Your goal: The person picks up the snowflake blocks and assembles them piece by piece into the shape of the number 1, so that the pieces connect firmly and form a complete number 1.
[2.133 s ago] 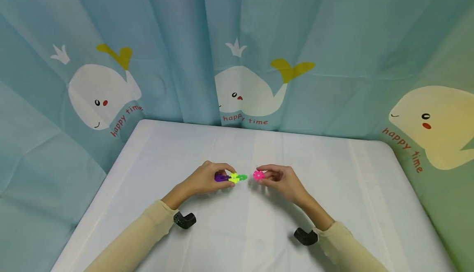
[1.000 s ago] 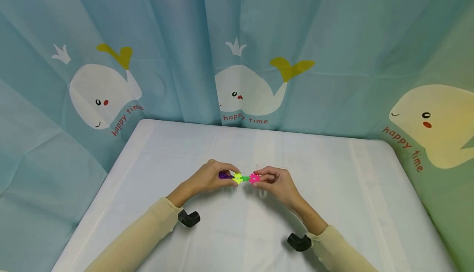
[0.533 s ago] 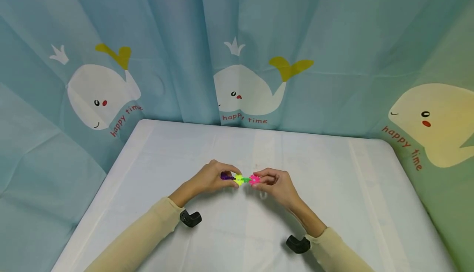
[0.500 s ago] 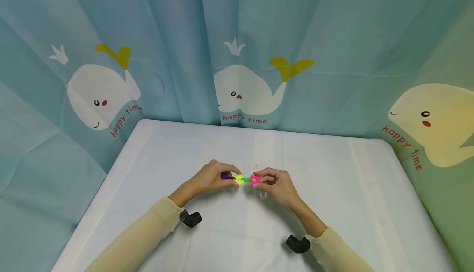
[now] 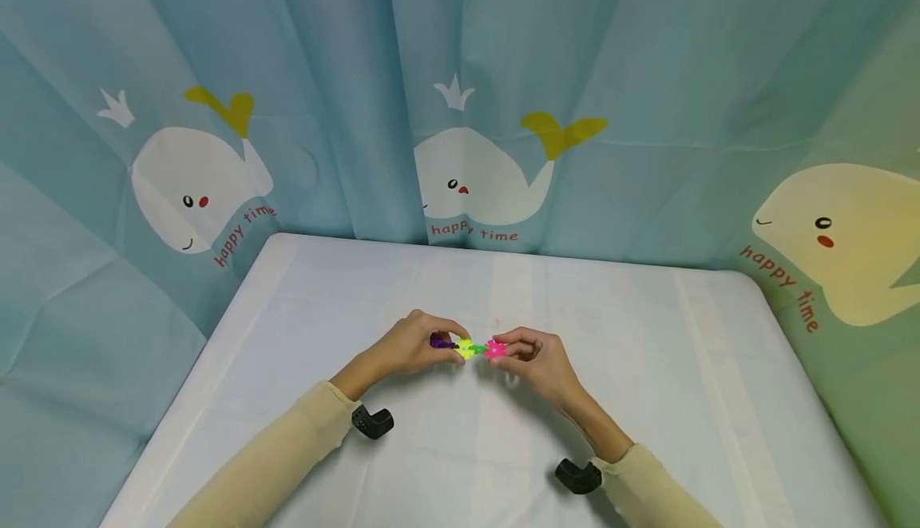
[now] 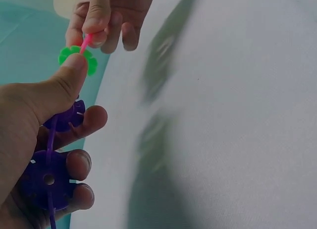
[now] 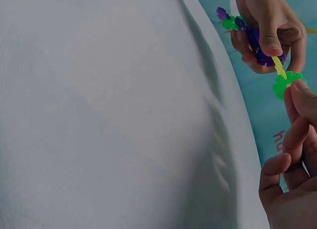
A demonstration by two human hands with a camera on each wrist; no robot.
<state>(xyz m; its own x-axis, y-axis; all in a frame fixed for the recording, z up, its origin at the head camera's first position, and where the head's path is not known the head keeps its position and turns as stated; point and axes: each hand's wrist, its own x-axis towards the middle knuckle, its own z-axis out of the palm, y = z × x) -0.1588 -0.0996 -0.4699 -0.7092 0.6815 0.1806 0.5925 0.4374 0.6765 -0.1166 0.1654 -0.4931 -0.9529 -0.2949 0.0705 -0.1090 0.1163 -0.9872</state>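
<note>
My left hand (image 5: 411, 346) pinches a yellow snowflake disc (image 5: 465, 349) between thumb and fingertips. Purple discs (image 6: 59, 167) run back from it in a slotted chain under that palm. Farther along the chain, the right wrist view shows another green disc (image 7: 229, 24). On the yellow disc's other side sits a green disc (image 5: 478, 350), edge to edge with a pink disc (image 5: 495, 349). My right hand (image 5: 541, 360) pinches the pink one by its far side. In the left wrist view the pink disc is edge-on, meeting the green disc (image 6: 91, 65); the left thumb covers the yellow.
Both hands are held above a table with a white cloth (image 5: 431, 464), their shadows falling on it. Black wrist cameras (image 5: 372, 422) hang below the cream sleeves (image 5: 276, 456). A blue curtain (image 5: 331, 152) with printed whales stands behind the table.
The pink disc was apart from the green one at first; the hands came together and the two discs now meet. Over the last half second both hands barely shift.
</note>
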